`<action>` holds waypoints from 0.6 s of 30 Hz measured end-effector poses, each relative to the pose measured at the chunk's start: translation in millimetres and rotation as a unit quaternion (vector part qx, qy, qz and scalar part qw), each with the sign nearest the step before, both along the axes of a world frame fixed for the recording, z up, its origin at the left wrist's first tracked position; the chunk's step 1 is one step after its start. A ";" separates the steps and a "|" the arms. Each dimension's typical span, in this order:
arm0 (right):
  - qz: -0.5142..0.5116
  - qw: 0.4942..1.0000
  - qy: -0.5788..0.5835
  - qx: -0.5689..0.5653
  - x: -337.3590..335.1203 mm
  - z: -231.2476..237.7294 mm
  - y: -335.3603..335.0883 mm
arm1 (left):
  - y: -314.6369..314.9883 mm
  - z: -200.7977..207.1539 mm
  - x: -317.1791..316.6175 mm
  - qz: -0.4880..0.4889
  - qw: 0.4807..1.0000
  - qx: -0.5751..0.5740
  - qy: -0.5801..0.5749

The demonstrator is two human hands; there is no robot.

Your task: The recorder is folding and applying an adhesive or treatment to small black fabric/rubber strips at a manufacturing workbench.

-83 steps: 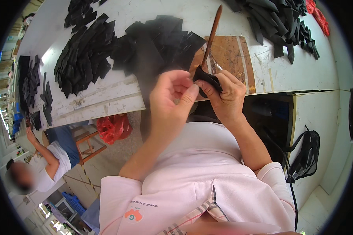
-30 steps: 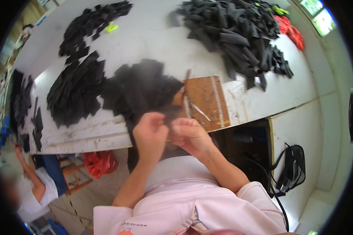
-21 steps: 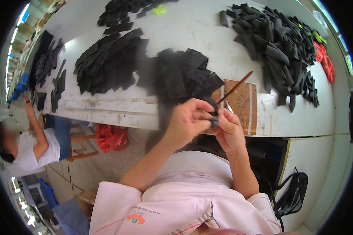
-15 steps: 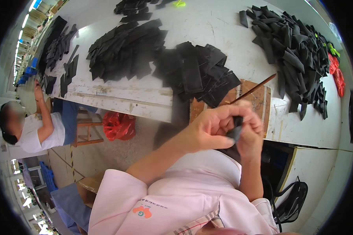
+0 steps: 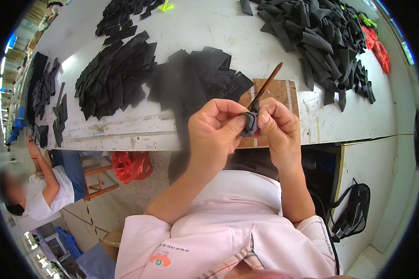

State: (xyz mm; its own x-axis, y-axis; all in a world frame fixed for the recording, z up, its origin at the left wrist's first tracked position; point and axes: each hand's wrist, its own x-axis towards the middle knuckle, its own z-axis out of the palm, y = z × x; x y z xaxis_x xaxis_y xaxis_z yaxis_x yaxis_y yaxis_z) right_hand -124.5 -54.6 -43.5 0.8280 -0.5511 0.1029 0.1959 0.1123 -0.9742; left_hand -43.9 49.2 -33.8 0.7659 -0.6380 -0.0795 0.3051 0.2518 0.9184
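Between my two hands is a small black fabric piece [image 5: 250, 122], folded into an open tube-like end. My left hand [image 5: 216, 132] pinches its left side between thumb and fingers. On the other side, the thumb and bent fingers of my right hand [image 5: 281, 128] grip it too. A brown pointed stick [image 5: 268, 83] slants up just beyond the piece; its lower end meets the fabric, and I cannot tell whether the fabric is around it. Behind my hands lies a worn brown board [image 5: 286, 95] at the table's front edge. Flat black fabric pieces [image 5: 209, 69] are heaped left of the stick.
More flat black pieces [image 5: 114, 76] lie farther left on the white table [image 5: 172, 123]. A large pile of black tube-like pieces [image 5: 321, 37] fills the back right, near red plastic bags [image 5: 379, 53]. Another person [image 5: 46, 186] sits at left beside a red bag [image 5: 130, 165].
My hands have come apart slightly and turned, so the fabric piece now shows its open end between them. The whole view has shifted, and the stick stands more upright in it.
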 end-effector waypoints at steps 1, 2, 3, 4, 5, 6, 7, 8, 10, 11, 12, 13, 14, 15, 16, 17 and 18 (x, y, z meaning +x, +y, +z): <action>-0.004 1.000 -0.001 -0.002 -2.1 3.8 -0.5 | -0.4 1.8 3.7 -0.055 0.991 -0.068 0.103; 0.022 0.998 -0.011 0.059 -5.3 11.2 -0.3 | -0.7 3.8 6.5 -0.110 0.963 -0.134 0.205; 0.051 0.991 -0.022 0.122 -7.4 18.8 -0.4 | 0.2 8.0 7.7 -0.111 0.963 -0.135 0.204; 0.057 0.991 -0.021 0.117 -8.7 24.8 -2.3 | 0.8 12.9 8.7 -0.215 0.909 -0.219 0.281; 0.055 0.992 -0.021 0.116 -9.0 35.0 -3.9 | 0.8 15.6 9.4 -0.314 0.831 -0.296 0.350; 0.081 0.993 -0.043 0.071 -8.2 49.0 -3.8 | 0.4 17.1 12.7 -0.355 0.810 -0.321 0.339; 0.106 0.992 -0.065 0.025 -7.0 62.5 -6.3 | -3.6 21.2 16.2 -0.354 0.811 -0.322 0.338; 0.113 0.992 -0.050 -0.002 -4.5 74.8 -11.8 | -7.8 29.3 19.7 -0.358 0.793 -0.340 0.357; 0.055 0.997 0.005 -0.051 6.5 93.9 -20.1 | -22.1 48.8 26.0 -0.378 0.747 -0.372 0.401; 0.051 0.997 0.004 -0.050 13.0 91.3 -31.8 | -28.4 56.7 30.2 -0.384 0.725 -0.385 0.421; 0.083 0.996 0.027 0.004 20.6 83.7 -47.5 | -34.1 59.9 35.9 -0.389 0.704 -0.400 0.439; 0.113 0.991 0.050 0.056 24.8 75.3 -59.4 | -40.8 51.0 42.3 -0.391 0.704 -0.400 0.439; 0.124 0.983 0.081 0.105 26.9 56.6 -65.9 | -46.8 30.3 48.6 -0.324 0.714 -0.375 0.495; 0.130 0.973 0.113 0.155 27.8 32.5 -69.6 | -51.2 9.8 52.1 -0.257 0.717 -0.345 0.549; 0.144 0.957 0.096 0.232 27.8 16.5 -66.1 | -50.0 -7.1 52.0 -0.257 0.716 -0.343 0.551; 0.143 0.957 0.097 0.234 26.5 8.2 -63.8 | -47.6 -22.5 50.5 -0.235 0.726 -0.327 0.557; 0.142 0.960 0.084 0.227 25.3 2.5 -61.5 | -46.4 -23.9 48.4 -0.211 0.736 -0.310 0.563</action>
